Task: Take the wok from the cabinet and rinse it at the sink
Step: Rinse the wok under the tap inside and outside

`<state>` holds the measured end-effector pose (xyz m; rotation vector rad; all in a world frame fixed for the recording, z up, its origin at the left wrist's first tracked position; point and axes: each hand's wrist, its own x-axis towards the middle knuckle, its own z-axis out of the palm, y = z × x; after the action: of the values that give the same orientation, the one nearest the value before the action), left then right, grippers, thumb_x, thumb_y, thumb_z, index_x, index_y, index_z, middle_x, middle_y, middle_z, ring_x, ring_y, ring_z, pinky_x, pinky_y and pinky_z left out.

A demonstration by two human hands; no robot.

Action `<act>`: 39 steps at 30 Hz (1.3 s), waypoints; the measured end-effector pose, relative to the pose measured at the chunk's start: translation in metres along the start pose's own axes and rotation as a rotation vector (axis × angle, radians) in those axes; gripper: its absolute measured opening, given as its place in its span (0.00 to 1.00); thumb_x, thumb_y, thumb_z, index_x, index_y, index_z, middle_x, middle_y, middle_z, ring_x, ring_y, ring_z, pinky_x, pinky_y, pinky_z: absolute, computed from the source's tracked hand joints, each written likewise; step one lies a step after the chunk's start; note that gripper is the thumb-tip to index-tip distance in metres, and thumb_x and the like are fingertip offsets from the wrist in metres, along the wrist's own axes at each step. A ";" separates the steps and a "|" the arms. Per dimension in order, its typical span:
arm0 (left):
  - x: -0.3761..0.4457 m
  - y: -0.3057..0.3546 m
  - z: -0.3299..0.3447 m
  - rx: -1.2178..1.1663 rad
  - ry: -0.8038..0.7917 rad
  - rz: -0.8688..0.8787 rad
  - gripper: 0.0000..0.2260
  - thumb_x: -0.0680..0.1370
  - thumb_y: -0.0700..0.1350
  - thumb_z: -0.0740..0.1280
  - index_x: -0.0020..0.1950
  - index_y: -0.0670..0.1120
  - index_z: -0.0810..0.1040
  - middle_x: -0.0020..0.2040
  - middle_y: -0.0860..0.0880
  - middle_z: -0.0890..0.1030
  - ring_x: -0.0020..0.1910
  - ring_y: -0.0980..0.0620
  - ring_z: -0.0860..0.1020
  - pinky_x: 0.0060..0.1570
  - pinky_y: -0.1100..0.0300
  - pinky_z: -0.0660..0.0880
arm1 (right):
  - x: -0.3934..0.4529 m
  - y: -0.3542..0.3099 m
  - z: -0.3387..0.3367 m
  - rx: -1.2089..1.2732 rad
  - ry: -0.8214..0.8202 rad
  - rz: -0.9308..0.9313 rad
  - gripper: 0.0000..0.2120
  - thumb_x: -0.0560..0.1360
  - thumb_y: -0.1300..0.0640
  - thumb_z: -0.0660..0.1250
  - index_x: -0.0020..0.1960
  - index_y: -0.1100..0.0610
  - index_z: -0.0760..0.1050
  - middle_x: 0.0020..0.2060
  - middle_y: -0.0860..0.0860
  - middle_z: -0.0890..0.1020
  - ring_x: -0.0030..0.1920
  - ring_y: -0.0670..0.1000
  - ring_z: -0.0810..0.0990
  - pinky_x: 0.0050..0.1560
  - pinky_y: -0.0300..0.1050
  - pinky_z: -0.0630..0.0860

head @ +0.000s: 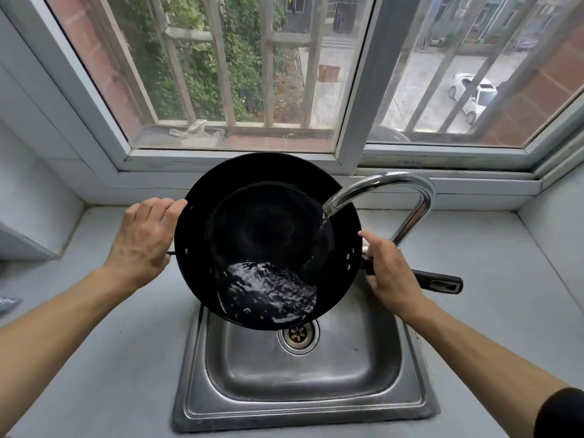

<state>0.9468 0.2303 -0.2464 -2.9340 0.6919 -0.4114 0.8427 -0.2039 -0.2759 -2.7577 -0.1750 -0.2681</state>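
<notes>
A black wok (252,229) hangs tilted toward me over the steel sink (303,406). My left hand (143,240) grips its left rim and small side handle. My right hand (390,275) is closed around the long black handle (439,282) where it joins the wok. The curved chrome faucet (395,184) reaches over the wok's right side and a thin stream of water runs into it. Water (268,292) pools in the low near part of the wok, above the sink's drain (297,334).
Grey countertop (94,358) surrounds the sink on both sides. A wide window with a white frame (347,153) and outside bars stands right behind the faucet. A white ledge (22,245) juts in at the far left.
</notes>
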 end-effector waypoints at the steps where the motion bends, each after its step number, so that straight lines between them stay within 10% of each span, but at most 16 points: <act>1: 0.002 0.001 0.002 -0.006 0.008 -0.004 0.46 0.52 0.30 0.75 0.70 0.39 0.66 0.60 0.39 0.73 0.60 0.35 0.71 0.56 0.44 0.66 | 0.000 0.001 -0.001 -0.008 0.004 0.002 0.45 0.61 0.76 0.69 0.71 0.52 0.58 0.43 0.54 0.71 0.41 0.56 0.72 0.45 0.53 0.76; 39: 0.044 0.069 0.063 -0.277 0.191 -0.039 0.51 0.53 0.36 0.82 0.73 0.41 0.62 0.60 0.39 0.73 0.58 0.37 0.71 0.56 0.45 0.65 | -0.028 0.018 -0.067 -0.451 0.197 -0.010 0.45 0.63 0.76 0.68 0.76 0.55 0.60 0.40 0.55 0.72 0.38 0.58 0.68 0.36 0.52 0.66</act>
<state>0.9734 0.1515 -0.3073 -3.2017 0.7713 -0.6569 0.8075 -0.2471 -0.2267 -3.1463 -0.0833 -0.6503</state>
